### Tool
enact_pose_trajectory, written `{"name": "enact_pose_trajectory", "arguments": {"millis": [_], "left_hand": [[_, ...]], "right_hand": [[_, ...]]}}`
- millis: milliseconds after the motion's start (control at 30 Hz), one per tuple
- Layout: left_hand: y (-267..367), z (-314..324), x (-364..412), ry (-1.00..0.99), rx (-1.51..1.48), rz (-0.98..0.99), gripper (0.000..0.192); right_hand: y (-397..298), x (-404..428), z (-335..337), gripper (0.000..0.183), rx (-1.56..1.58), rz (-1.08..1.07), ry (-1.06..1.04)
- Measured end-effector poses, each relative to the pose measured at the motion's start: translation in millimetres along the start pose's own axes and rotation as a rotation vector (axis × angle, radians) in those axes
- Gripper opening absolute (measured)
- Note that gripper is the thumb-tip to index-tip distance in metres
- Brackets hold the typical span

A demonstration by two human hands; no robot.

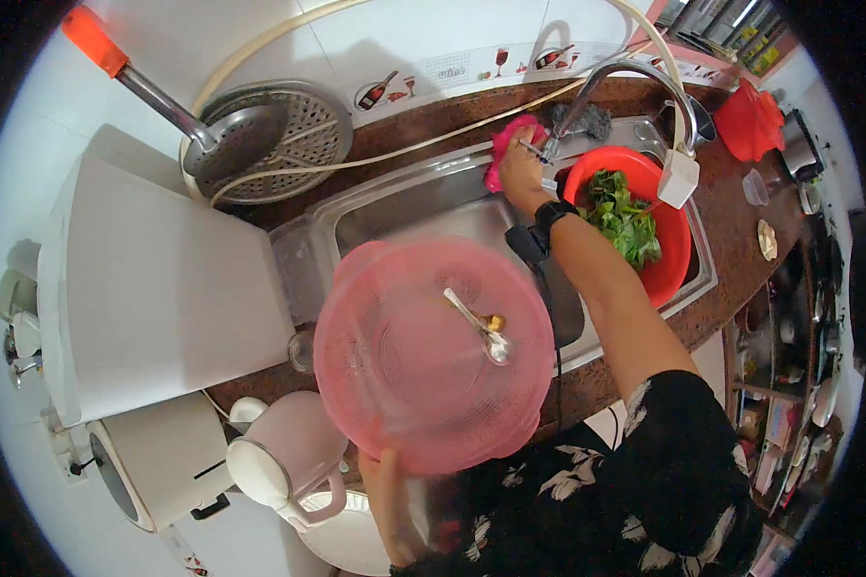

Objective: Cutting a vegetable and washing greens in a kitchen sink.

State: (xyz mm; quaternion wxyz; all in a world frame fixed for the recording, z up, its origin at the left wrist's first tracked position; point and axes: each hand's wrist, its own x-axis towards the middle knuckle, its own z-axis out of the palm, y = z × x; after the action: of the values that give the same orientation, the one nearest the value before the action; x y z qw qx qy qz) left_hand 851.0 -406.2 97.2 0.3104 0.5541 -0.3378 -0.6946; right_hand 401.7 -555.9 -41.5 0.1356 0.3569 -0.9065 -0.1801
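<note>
My left hand (384,479) grips the near rim of a pink plastic colander (390,404), which is tilted over the front of the steel sink (447,202). A metal spoon (469,317) and a small yellowish-brown scrap (497,322) lie inside it. At the sink's back edge, my right hand (523,169) is closed around a bright pink scrubbing cloth (504,144), close beside the lever of the curved chrome faucet (584,94). My fingertips are partly hidden there. To the right of that hand, a red plastic basin (675,278) holds leafy greens (620,216).
A grey scouring pad (584,122) lies behind the faucet. Steamer plates (317,122) and a skimmer (238,141) lean on the wall. On the left are a white box-shaped container (173,274), a rice cooker (166,461) and a pink kettle (303,433). A hose (404,162) crosses behind the sink.
</note>
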Motion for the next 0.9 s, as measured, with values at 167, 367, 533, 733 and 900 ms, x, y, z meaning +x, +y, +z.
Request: {"name": "enact_pose_trajectory", "arguments": {"millis": [167,367,533,733,900], "left_hand": [[-10,-8,2,-0.036,-0.06,0.032,0.053],[-18,-21,14,-0.02,-0.043,0.08,0.042],[0,3,23,-0.021,-0.033,0.085,0.041],[-12,44,56,-0.21,-0.162,-0.053,0.037],[-58,59,113,-0.229,-0.182,-0.088,0.025]], "right_hand": [[14,-27,21,0.054,0.023,0.009,0.263],[17,-82,9,0.05,-0.262,0.056,0.164],[18,-151,-9,0.048,-0.579,-0.179,0.045],[43,-216,-6,0.045,-0.387,-0.128,-0.074],[55,-261,28,0.031,0.095,-0.093,-0.395]]}}
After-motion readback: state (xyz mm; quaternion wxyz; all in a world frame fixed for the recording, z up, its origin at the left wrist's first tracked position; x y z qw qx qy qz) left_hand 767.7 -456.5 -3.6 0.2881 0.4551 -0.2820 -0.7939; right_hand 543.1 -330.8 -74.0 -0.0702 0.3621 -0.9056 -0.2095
